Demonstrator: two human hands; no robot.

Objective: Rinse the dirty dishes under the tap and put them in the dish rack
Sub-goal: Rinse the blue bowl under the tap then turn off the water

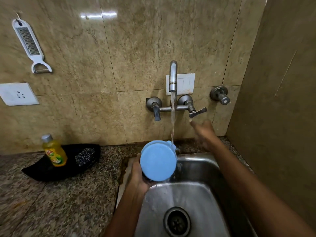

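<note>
My left hand (139, 175) grips a round light-blue dish (158, 160) from below, its flat blue underside turned toward me, at the left rim of the steel sink (201, 170). Water runs from the wall tap (173, 76) and strikes the dish's upper right edge. My right hand (204, 130) is blurred, fingers apart and holding nothing, just below the right tap handle (197, 112). No dish rack is in view.
A yellow dish-soap bottle (54, 151) and a steel scrubber (84, 156) rest on a black tray (51, 170) on the granite counter (51, 202) at left. A white grater (30, 43) and a socket (18, 94) are on the wall. A side wall stands close on the right.
</note>
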